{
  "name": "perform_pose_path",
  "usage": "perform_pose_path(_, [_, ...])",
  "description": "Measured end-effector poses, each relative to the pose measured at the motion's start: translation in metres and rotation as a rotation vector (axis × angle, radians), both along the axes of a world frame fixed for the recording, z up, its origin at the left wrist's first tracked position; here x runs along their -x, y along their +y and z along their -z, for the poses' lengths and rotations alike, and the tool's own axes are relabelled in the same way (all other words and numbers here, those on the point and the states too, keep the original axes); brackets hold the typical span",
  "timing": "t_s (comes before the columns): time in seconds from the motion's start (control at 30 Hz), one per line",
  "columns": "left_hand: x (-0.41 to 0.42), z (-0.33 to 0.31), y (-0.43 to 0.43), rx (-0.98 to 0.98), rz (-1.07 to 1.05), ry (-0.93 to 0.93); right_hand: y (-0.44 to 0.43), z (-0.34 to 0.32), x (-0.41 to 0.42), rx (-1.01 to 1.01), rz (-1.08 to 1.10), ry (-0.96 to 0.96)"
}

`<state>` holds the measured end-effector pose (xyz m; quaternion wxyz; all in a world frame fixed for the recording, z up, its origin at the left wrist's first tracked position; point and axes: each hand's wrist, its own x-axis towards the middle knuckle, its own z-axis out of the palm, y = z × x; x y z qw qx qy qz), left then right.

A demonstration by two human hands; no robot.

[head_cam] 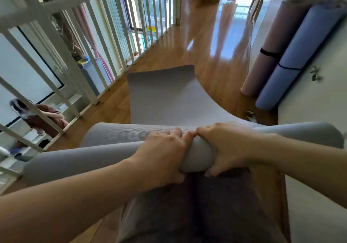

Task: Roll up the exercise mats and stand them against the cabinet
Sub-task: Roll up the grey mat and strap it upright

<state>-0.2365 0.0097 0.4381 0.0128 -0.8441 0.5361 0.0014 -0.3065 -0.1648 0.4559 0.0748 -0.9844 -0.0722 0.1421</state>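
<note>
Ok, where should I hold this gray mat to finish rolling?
Probably take the rolled part from above, palms over its top, spread wider than the left hand and right hand now: the roll is long, and its flat tail lies ahead.

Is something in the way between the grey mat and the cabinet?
Only a small blurred object on the floor by the blue rolled mat, which leans on the cabinet beside the pink rolled mat.
</note>
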Motion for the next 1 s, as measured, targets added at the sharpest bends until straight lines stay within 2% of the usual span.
perform_pose_path(0.1, [0.013,0.022,0.003,-0.102,-0.008,0.016,0.01,0.023,0.018,-0.005,0.018,0.006])
perform_pose_path(0.17, [0.007,0.024,0.001,-0.097,-0.019,0.078,0.005,0.028,0.023,0.029,0.0,-0.029])
perform_pose_path(0.3, [-0.02,0.019,-0.008,-0.173,-0.023,0.344,-0.006,0.03,0.027,0.1,0.001,-0.053])
perform_pose_path(0.4, [-0.045,0.012,-0.018,-0.247,-0.05,0.603,-0.01,0.032,0.009,0.038,0.046,-0.021])
perform_pose_path(0.43, [-0.049,0.01,-0.019,-0.242,-0.055,0.627,-0.013,0.031,0.002,0.009,0.05,0.002])
perform_pose_path(0.47, [-0.049,0.01,-0.018,-0.226,-0.06,0.586,-0.016,0.03,-0.005,-0.019,0.051,0.032])
perform_pose_path(0.5, [-0.044,0.012,-0.016,-0.196,-0.061,0.47,-0.019,0.029,-0.01,-0.053,0.053,0.067])
perform_pose_path(0.57, [-0.027,0.021,-0.009,-0.115,-0.045,0.14,-0.026,0.029,-0.019,-0.122,0.056,0.136])
perform_pose_path(0.63, [-0.017,0.031,-0.005,-0.043,-0.038,0.014,-0.028,0.029,-0.024,-0.134,0.054,0.184])
perform_pose_path(0.7, [-0.025,0.031,-0.007,-0.022,-0.034,0.055,-0.025,0.03,-0.021,-0.061,0.057,0.118])
perform_pose_path(0.83, [-0.046,0.023,-0.016,-0.042,-0.044,0.319,-0.004,0.041,-0.002,0.135,0.062,-0.187])
perform_pose_path(0.93, [-0.065,0.014,-0.025,-0.168,-0.066,0.533,-0.005,0.039,-0.014,0.076,0.117,-0.185])
perform_pose_path(1.0, [-0.066,0.01,-0.028,-0.175,-0.115,0.553,-0.012,0.031,-0.024,0.045,0.119,-0.098])
